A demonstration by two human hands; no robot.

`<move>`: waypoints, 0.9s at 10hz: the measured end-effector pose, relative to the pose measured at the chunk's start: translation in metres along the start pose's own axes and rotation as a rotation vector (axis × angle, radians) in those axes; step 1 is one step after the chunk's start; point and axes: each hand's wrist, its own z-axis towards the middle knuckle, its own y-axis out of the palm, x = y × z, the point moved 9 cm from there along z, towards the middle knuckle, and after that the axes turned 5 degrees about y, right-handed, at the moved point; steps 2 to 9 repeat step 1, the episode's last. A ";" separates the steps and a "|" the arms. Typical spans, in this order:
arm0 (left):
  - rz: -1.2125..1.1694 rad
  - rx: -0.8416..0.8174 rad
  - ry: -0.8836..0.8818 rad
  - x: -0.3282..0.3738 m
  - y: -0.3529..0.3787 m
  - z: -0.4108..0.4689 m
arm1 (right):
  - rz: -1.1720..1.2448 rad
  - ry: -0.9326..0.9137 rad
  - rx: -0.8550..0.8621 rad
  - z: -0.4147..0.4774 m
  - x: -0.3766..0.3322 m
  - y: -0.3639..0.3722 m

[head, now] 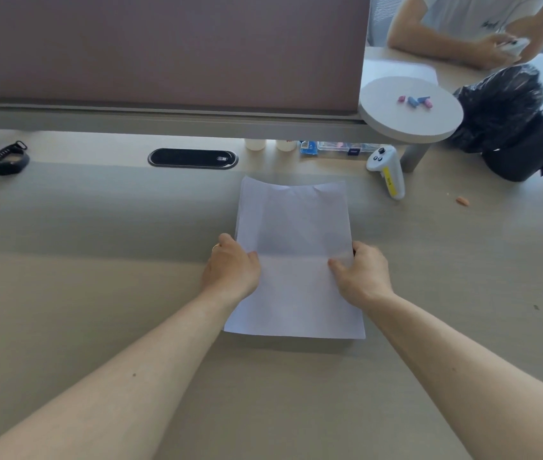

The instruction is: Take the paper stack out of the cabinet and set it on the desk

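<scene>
A thin white paper stack [293,227] lies flat on the light wooden desk [97,293], its long side pointing away from me, with a crease across its middle. My left hand [232,268] grips its left edge, thumb on top and fingers curled at the side. At the right edge my right hand [363,273] holds on the same way. Both forearms reach in from the bottom of the view. No cabinet is in view.
A mauve partition [164,48] runs along the desk's back. By it lie a black wristband [9,159], a black cable port [193,158], small bottles and a white controller [387,171]. A round shelf [411,111], a black bag [512,124] and another person's arms are at right.
</scene>
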 end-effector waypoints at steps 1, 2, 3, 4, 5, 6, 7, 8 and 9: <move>-0.040 -0.021 -0.035 -0.004 -0.003 -0.001 | 0.038 0.047 -0.067 -0.004 0.000 0.002; -0.040 -0.021 -0.035 -0.004 -0.003 -0.001 | 0.038 0.047 -0.067 -0.004 0.000 0.002; -0.040 -0.021 -0.035 -0.004 -0.003 -0.001 | 0.038 0.047 -0.067 -0.004 0.000 0.002; -0.040 -0.021 -0.035 -0.004 -0.003 -0.001 | 0.038 0.047 -0.067 -0.004 0.000 0.002; -0.040 -0.021 -0.035 -0.004 -0.003 -0.001 | 0.038 0.047 -0.067 -0.004 0.000 0.002; -0.040 -0.021 -0.035 -0.004 -0.003 -0.001 | 0.038 0.047 -0.067 -0.004 0.000 0.002; -0.040 -0.021 -0.035 -0.004 -0.003 -0.001 | 0.038 0.047 -0.067 -0.004 0.000 0.002; -0.040 -0.021 -0.035 -0.004 -0.003 -0.001 | 0.038 0.047 -0.067 -0.004 0.000 0.002; -0.040 -0.021 -0.035 -0.004 -0.003 -0.001 | 0.038 0.047 -0.067 -0.004 0.000 0.002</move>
